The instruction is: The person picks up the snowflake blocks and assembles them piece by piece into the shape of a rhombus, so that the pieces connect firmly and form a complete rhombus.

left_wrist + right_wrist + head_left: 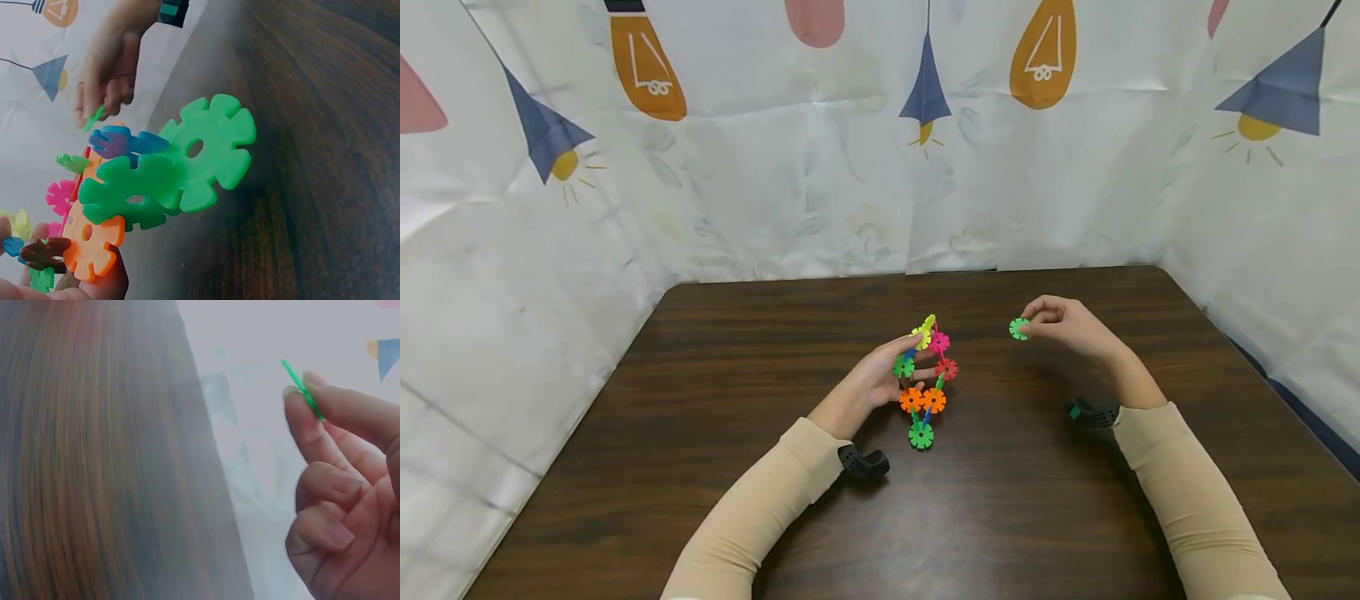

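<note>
My left hand (877, 375) grips a chain of linked plastic snowflake discs, with a green disc (921, 435) hanging lowest and two orange discs (912, 400) just above it. Yellow, pink, red, blue and green discs make up the rest, partly hidden by the fingers. Seen close in the left wrist view, a large green disc (215, 150) slots into another green disc (128, 194). My right hand (1067, 325) pinches a single loose green disc (1018, 328) between thumb and forefinger, apart from the chain. The right wrist view shows that green disc (302, 389) edge-on.
Both hands are above a dark wood-grain table (737, 333). A white cloth (820, 183) printed with lamps and bulbs stands around its back and sides. Dark straps are worn at both wrists.
</note>
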The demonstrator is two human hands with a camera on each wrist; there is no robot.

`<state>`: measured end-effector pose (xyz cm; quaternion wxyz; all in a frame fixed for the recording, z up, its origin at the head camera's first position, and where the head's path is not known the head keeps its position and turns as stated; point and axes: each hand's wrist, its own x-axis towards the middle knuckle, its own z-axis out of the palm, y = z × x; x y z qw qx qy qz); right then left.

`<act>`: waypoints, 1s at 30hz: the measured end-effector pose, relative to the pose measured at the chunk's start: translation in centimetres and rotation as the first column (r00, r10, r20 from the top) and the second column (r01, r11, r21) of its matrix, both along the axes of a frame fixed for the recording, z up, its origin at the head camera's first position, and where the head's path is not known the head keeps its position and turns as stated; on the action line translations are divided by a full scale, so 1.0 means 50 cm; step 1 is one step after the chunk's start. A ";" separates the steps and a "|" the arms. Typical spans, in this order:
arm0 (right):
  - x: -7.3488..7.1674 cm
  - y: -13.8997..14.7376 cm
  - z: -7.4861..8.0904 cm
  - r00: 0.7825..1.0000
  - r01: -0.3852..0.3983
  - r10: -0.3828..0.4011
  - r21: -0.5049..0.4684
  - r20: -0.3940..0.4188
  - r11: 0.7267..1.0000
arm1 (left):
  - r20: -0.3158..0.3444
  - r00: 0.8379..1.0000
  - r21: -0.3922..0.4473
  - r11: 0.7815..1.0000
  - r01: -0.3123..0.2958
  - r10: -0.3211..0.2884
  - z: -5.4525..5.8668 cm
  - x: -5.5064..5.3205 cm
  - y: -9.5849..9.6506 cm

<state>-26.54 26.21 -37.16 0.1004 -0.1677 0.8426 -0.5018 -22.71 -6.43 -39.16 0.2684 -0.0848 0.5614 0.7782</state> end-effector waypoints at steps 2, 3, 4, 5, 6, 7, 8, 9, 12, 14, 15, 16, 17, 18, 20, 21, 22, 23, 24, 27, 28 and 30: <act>0.000 -0.024 0.002 0.999 0.036 -0.035 -0.046 0.023 0.998 | -0.001 1.000 -0.002 1.000 0.003 -0.003 -0.001 0.001 0.000; 0.000 -0.037 0.002 0.998 0.053 -0.052 -0.072 0.026 0.996 | -0.004 1.000 -0.003 1.000 0.004 -0.004 -0.002 0.001 0.000; 0.001 -0.050 0.003 0.997 0.071 -0.069 -0.102 0.026 0.992 | -0.007 1.000 -0.004 1.000 0.005 -0.005 -0.003 0.001 0.000; 0.002 -0.065 0.003 0.996 0.083 -0.081 -0.134 0.025 0.987 | -0.010 1.000 -0.006 1.000 0.007 -0.007 -0.004 0.001 0.000; 0.003 -0.081 0.004 0.996 0.092 -0.090 -0.164 0.016 0.982 | -0.014 1.000 -0.009 1.000 0.010 -0.010 -0.004 0.002 0.000; 0.003 -0.095 0.004 0.996 0.093 -0.095 -0.186 0.003 0.978 | -0.018 1.000 -0.011 1.000 0.012 -0.013 -0.004 0.002 0.000; 0.002 -0.110 0.004 0.995 0.092 -0.096 -0.202 -0.012 0.975 | -0.022 1.000 -0.014 1.000 0.015 -0.015 -0.004 0.001 0.001; 0.001 -0.124 0.004 0.995 0.087 -0.095 -0.212 -0.029 0.973 | -0.025 1.000 -0.015 1.000 0.017 -0.018 -0.005 0.001 0.001; -0.002 -0.159 0.005 0.994 0.080 -0.095 -0.219 -0.058 0.972 | -0.030 0.999 -0.016 1.000 0.022 -0.023 -0.005 -0.002 0.001; -0.006 -0.178 0.004 0.993 0.079 -0.096 -0.220 -0.066 0.972 | -0.030 0.999 -0.015 1.000 0.023 -0.024 -0.006 -0.004 0.001; -0.008 -0.186 0.003 0.993 0.079 -0.096 -0.223 -0.068 0.972 | -0.028 0.999 -0.015 1.000 0.023 -0.024 -0.006 -0.004 0.000; -0.009 -0.194 0.002 0.993 0.080 -0.098 -0.227 -0.070 0.971 | -0.026 0.999 -0.017 1.000 0.021 -0.022 -0.006 -0.004 0.000; -0.011 -0.201 0.000 0.993 0.080 -0.098 -0.230 -0.070 0.970 | -0.025 0.999 -0.018 1.000 0.020 -0.021 -0.006 -0.003 -0.001; -0.013 -0.207 -0.003 0.992 0.080 -0.099 -0.230 -0.073 0.970 | -0.024 1.000 -0.021 1.000 0.017 -0.017 -0.005 -0.003 -0.002; -0.015 -0.218 -0.007 0.992 0.081 -0.100 -0.230 -0.074 0.970 | -0.019 1.000 -0.026 1.000 0.008 -0.009 -0.004 -0.002 -0.004; -0.016 -0.222 -0.009 0.992 0.080 -0.100 -0.231 -0.074 0.970 | -0.016 1.000 -0.027 1.000 0.004 -0.004 -0.004 -0.001 -0.005; -0.017 -0.226 -0.011 0.992 0.082 -0.102 -0.230 -0.075 0.970 | -0.016 1.000 -0.028 1.000 0.001 -0.002 -0.004 -0.001 -0.006; -0.017 -0.230 -0.012 0.992 0.082 -0.102 -0.230 -0.077 0.970 | -0.013 1.000 -0.026 1.000 0.000 -0.001 -0.004 0.000 -0.007; -0.017 -0.233 -0.012 0.992 0.079 -0.100 -0.235 -0.079 0.969 | -0.011 1.000 -0.024 1.000 -0.001 0.001 -0.003 0.000 -0.007; -0.016 -0.241 -0.011 0.992 0.072 -0.095 -0.250 -0.081 0.966 | -0.003 1.000 -0.018 1.000 -0.002 0.002 -0.002 0.000 -0.007; -0.016 -0.242 -0.010 0.992 0.070 -0.094 -0.253 -0.084 0.965 | -0.003 1.000 -0.017 1.000 -0.001 0.001 -0.002 0.000 -0.007; -0.016 -0.246 -0.008 0.991 0.064 -0.091 -0.244 -0.099 0.968 | -0.004 1.000 -0.021 1.000 -0.001 0.001 -0.002 0.000 -0.006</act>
